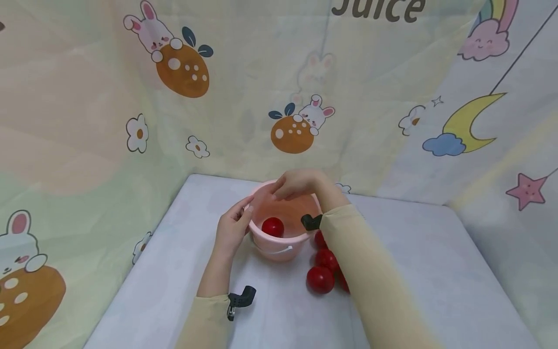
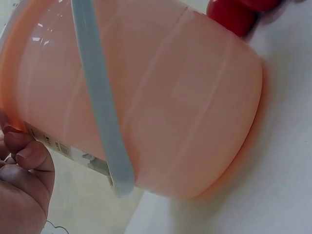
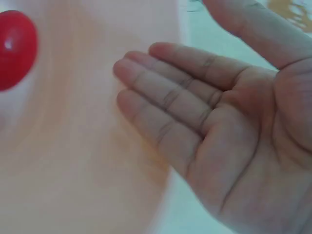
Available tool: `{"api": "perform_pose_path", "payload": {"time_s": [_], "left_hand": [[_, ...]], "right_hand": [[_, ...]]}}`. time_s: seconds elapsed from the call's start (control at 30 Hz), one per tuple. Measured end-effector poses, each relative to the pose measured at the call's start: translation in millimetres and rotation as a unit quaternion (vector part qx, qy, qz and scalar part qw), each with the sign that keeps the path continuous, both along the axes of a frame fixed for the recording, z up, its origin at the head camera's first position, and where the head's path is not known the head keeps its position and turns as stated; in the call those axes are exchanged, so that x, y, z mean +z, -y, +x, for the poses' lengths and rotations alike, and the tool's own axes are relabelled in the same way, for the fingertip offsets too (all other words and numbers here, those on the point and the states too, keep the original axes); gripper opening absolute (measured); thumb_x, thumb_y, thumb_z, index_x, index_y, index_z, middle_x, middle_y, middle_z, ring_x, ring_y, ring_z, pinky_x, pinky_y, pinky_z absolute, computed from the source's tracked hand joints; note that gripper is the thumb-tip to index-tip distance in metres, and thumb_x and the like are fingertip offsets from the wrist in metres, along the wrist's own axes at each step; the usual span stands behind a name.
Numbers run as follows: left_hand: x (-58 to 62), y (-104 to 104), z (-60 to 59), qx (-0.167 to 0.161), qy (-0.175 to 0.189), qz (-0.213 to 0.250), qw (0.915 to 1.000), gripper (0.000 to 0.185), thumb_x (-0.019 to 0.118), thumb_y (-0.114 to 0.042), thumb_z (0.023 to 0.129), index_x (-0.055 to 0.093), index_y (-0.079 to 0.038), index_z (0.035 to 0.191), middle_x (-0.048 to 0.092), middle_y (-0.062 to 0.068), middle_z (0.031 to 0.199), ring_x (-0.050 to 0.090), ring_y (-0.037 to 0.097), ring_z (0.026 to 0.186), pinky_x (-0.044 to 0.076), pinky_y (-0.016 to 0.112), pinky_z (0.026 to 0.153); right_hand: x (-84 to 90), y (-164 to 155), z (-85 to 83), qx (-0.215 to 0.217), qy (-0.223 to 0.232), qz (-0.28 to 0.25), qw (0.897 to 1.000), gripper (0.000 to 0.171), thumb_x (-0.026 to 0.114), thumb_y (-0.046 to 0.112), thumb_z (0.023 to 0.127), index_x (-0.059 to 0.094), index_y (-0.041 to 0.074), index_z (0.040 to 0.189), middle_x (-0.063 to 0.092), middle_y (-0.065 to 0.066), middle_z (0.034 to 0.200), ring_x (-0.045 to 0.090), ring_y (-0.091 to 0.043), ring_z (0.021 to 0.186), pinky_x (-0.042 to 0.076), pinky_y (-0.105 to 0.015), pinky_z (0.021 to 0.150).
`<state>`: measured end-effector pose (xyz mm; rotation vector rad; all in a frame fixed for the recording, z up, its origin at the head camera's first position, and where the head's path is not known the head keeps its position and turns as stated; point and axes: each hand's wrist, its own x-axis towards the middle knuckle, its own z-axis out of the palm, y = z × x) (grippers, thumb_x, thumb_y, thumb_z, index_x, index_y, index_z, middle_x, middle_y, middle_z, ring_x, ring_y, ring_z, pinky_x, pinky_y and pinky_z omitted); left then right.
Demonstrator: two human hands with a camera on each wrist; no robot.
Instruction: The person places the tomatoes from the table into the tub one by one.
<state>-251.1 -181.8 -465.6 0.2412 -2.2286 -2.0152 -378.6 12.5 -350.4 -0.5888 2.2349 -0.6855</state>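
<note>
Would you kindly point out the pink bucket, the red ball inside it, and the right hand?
pink bucket (image 1: 279, 252), head view, front outer wall.
red ball (image 1: 272, 227), head view, middle of the ball.
right hand (image 1: 296, 183), head view, back of the hand.

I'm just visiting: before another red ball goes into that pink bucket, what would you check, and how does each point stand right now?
1. Bucket upright on the table: ok.
2. Left hand steadies the bucket's side: ok.
3. Right hand empty, fingers straight above the bucket: ok.
4. One ball lies inside the bucket: ok.
5. Loose balls beside the bucket, near the right arm: ok.
6. Exact count of loose balls, partly hidden by the sleeve: cannot tell.
</note>
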Motion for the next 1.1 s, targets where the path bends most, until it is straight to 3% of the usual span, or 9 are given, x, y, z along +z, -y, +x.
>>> {"api": "perform_pose_path", "payload": {"time_s": [0.23,0.43,0.53,0.63,0.83,1.1], "left_hand": [[1.0,-1,-0.6,-0.003,0.005,0.000,1.0000,0.031,0.062,-0.045,0.095,0.063,-0.045,0.126,0.048,0.006,0.090,0.051,0.021,0.075,0.051,0.022,0.064],[2.4,0,0.2,0.005,0.002,-0.016,0.9999,0.030,0.061,-0.043,0.096,0.063,-0.045,0.126,0.049,0.006,0.087,0.052,0.021,0.069,0.048,0.022,0.060],[2.6,0,0.7,0.005,0.000,-0.013,0.9999,0.030,0.061,-0.041,0.096,0.063,-0.044,0.126,0.049,0.007,0.086,0.051,0.021,0.067,0.047,0.022,0.058],[1.8,0,1.5,0.001,0.008,-0.010,0.9999,0.031,0.062,-0.041,0.096,0.063,-0.043,0.127,0.049,0.006,0.086,0.051,0.020,0.067,0.047,0.022,0.059],[1.4,-1,1.7,0.006,0.011,-0.015,0.9998,0.031,0.061,-0.040,0.097,0.063,-0.042,0.128,0.049,0.006,0.087,0.052,0.020,0.068,0.048,0.022,0.060],[0.3,-1,-0.2,0.007,0.004,-0.005,1.0000,0.030,0.062,-0.038,0.096,0.064,-0.041,0.126,0.049,0.006,0.085,0.051,0.018,0.064,0.047,0.021,0.057]], "right_hand": [[28.6,-69,9.4,-0.025,-0.036,-0.080,0.996,0.046,0.067,0.037,0.092,0.060,0.025,0.136,0.061,0.002,0.135,0.056,-0.023,0.128,0.050,-0.046,0.103],[19.4,-147,22.8,-0.074,-0.065,-0.126,0.987,0.052,0.068,0.041,0.091,0.056,0.027,0.139,0.062,0.005,0.136,0.055,-0.020,0.130,0.046,-0.048,0.106],[-4.8,-183,33.5,-0.100,-0.077,-0.129,0.984,0.055,0.068,0.044,0.090,0.054,0.027,0.141,0.060,0.004,0.138,0.053,-0.022,0.133,0.043,-0.051,0.109],[-40.4,-211,48.8,-0.128,-0.074,-0.125,0.981,0.058,0.068,0.047,0.089,0.053,0.028,0.141,0.055,0.001,0.144,0.048,-0.027,0.138,0.038,-0.055,0.111],[-109.1,-236,76.3,-0.171,-0.050,-0.127,0.976,0.068,0.072,0.044,0.086,0.045,0.028,0.147,0.044,-0.007,0.154,0.038,-0.037,0.143,0.039,-0.059,0.109],[-156.6,-238,93.2,-0.205,-0.034,-0.153,0.966,0.077,0.079,0.042,0.080,0.044,0.030,0.148,0.044,-0.003,0.153,0.038,-0.034,0.143,0.045,-0.054,0.105]]}}
